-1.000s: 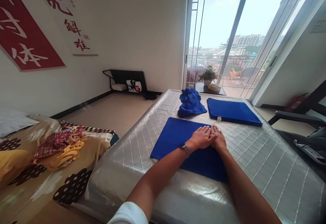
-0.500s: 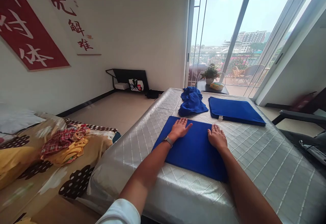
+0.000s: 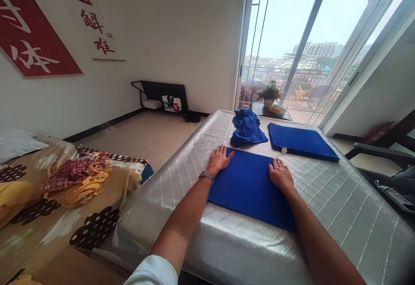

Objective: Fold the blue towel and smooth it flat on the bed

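A blue folded cloth (image 3: pixel 248 187) lies flat on the silver quilted mattress (image 3: pixel 337 203). On its left edge rests my left hand (image 3: pixel 219 159), palm down and fingers stretched forward; a watch is on that wrist. My right hand (image 3: pixel 281 174) lies flat on the cloth's right edge, fingers extended. Neither hand grips anything. Just beyond the hands sits a crumpled blue cloth (image 3: pixel 248 129). To its right is a stack of folded blue cloths (image 3: pixel 303 141) with a small white tag at its near edge.
A low bed with a patterned sheet (image 3: pixel 126 177) on the left bears a heap of red plaid and yellow clothes (image 3: pixel 81 177). Beyond the mattress stand a small table with a potted plant (image 3: pixel 269 92) and a sliding glass door. A black armchair (image 3: pixel 384 151) is at the right.
My left hand has slid left to the cloth's left edge. My right hand stays at the right edge. The view has shifted slightly.
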Tool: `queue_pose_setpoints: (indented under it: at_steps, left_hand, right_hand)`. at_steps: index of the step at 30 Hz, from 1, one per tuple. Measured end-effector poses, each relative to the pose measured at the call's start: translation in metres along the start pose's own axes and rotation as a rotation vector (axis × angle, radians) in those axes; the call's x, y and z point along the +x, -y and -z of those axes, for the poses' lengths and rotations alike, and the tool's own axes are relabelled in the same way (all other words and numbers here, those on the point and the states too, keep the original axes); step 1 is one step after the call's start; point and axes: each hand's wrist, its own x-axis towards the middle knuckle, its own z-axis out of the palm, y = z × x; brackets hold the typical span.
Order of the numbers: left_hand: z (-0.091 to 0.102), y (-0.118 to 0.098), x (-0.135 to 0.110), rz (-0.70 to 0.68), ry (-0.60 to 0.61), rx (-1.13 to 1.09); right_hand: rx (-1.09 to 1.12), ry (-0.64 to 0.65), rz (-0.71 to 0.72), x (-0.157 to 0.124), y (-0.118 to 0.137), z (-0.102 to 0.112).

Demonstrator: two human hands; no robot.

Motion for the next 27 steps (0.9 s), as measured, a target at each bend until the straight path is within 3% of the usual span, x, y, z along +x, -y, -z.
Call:
queue_pose_setpoints:
  at_steps: [7, 13, 21, 24, 27]
  left_hand:
    - [0.002, 0.0, -0.002, -0.011, -0.019, 0.006]
    - [0.001, -0.001, -0.002, -0.022, -0.025, -0.002]
    - [0.01, -0.002, -0.007, -0.009, -0.07, 0.025]
    - [0.017, -0.018, -0.014, -0.065, -0.122, 0.048]
    - [0.016, -0.057, -0.025, -0.25, -0.049, 0.029]
  right_hand:
    - [-0.134, -0.098, 0.05, -0.01, 0.006, 0.008]
    - [-0.055, 0.041, 0.014, -0.028, 0.004, 0.002]
    - [-0.011, 0.013, 0.014, -0.037, 0.005, -0.003]
    - [0.007, -0.007, 0.006, -0.038, 0.006, -0.002]
    - [0.017, -0.014, 0.004, -0.038, 0.007, -0.002]
